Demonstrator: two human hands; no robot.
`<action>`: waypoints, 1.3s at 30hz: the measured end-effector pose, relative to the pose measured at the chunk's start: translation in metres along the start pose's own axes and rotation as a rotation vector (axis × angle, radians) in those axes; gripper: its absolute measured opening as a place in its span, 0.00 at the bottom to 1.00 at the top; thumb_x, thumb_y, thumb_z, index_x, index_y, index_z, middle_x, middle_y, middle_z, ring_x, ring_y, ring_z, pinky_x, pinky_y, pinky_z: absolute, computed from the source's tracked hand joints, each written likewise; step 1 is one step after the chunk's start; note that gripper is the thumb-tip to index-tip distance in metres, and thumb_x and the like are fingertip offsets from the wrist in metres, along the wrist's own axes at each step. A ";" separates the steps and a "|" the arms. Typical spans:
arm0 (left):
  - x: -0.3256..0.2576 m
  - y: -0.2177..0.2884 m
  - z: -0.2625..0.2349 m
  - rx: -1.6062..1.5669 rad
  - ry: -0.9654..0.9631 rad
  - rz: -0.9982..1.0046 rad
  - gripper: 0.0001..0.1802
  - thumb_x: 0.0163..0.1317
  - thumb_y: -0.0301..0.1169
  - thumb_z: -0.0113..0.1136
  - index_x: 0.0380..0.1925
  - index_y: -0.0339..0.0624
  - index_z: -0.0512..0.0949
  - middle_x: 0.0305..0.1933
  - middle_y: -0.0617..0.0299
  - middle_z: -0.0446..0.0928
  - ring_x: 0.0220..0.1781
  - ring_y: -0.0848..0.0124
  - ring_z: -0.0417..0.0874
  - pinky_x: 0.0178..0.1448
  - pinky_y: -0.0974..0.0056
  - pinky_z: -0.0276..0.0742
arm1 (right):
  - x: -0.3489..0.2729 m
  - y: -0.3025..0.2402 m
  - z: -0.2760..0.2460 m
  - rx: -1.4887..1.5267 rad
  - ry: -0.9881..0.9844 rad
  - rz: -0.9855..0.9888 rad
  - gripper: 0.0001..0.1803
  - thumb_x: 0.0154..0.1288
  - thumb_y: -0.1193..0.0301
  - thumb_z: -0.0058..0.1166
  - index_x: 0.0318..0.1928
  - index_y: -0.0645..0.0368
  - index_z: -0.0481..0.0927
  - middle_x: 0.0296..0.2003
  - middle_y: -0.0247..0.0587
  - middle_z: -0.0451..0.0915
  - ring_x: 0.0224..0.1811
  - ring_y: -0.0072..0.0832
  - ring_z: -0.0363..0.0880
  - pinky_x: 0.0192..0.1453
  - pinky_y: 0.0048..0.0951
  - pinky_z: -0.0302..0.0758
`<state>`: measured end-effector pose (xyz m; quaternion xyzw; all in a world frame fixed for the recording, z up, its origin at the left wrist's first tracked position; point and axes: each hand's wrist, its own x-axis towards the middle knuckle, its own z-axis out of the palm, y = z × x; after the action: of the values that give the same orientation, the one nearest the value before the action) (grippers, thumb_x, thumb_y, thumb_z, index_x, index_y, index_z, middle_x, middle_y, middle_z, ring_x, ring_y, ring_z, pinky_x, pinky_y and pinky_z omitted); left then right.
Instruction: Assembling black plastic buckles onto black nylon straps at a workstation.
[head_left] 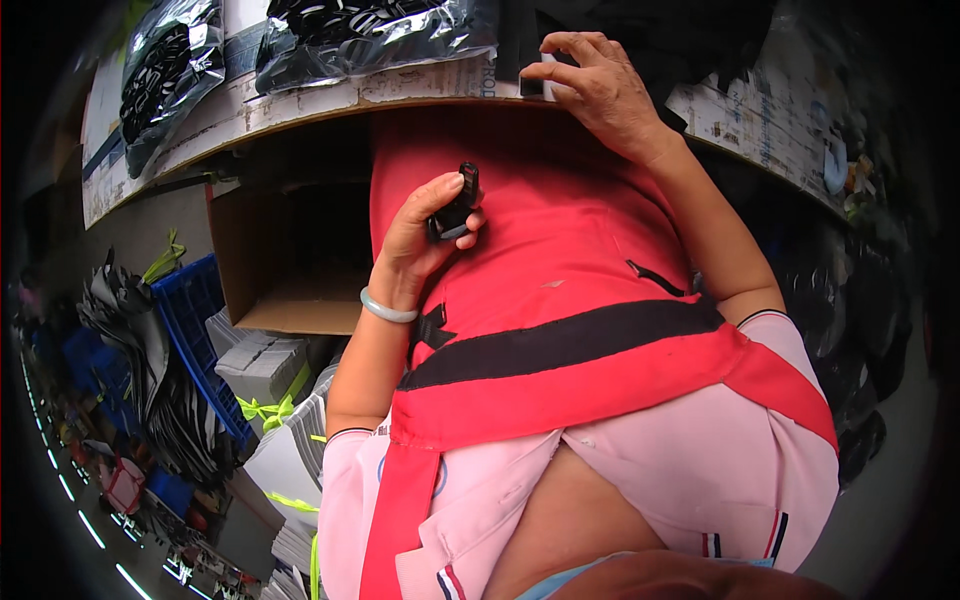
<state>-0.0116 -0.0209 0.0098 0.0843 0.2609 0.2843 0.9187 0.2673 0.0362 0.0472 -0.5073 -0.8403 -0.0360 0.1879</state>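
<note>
i see the left hand (425, 235) curled shut around a small black clip (458, 205), thumb pressed on its upper end, fingers wrapped behind; the clip stands nearly upright in front of the red apron (560, 250). the right hand (595, 85) is up at the table edge (300, 105), thumb and forefinger pinched on a small white piece (548, 88) with something dark beside it; i cannot tell what that is. two black plastic bags (370, 30) lie on the table, well apart from the left hand. an open cardboard box (285, 270) sits under the table, left of the apron.
</note>
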 end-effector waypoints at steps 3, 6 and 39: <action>0.004 0.000 0.007 0.051 0.033 0.016 0.10 0.69 0.36 0.55 0.38 0.40 0.75 0.32 0.62 0.73 0.30 0.70 0.77 0.25 0.69 0.71 | -0.003 0.006 0.011 0.146 0.098 -0.050 0.11 0.54 0.71 0.63 0.39 0.45 0.84 0.44 0.27 0.76 0.49 0.28 0.73 0.56 0.30 0.68; 0.007 0.002 0.011 0.143 0.092 0.083 0.11 0.68 0.37 0.56 0.38 0.41 0.75 0.32 0.62 0.73 0.30 0.71 0.75 0.24 0.71 0.68 | 0.005 -0.002 -0.010 0.193 0.319 -0.096 0.13 0.53 0.76 0.65 0.40 0.48 0.84 0.42 0.29 0.79 0.48 0.29 0.75 0.53 0.28 0.71; 0.010 0.012 0.017 0.447 0.348 0.296 0.14 0.68 0.34 0.57 0.44 0.33 0.80 0.26 0.61 0.78 0.23 0.76 0.77 0.25 0.73 0.72 | -0.008 -0.079 0.015 1.546 -0.322 0.730 0.14 0.67 0.66 0.59 0.47 0.62 0.80 0.36 0.31 0.82 0.39 0.15 0.78 0.46 0.18 0.73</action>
<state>-0.0016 -0.0052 0.0236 0.2710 0.4551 0.3606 0.7677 0.1975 -0.0049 0.0410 -0.4744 -0.4302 0.6792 0.3585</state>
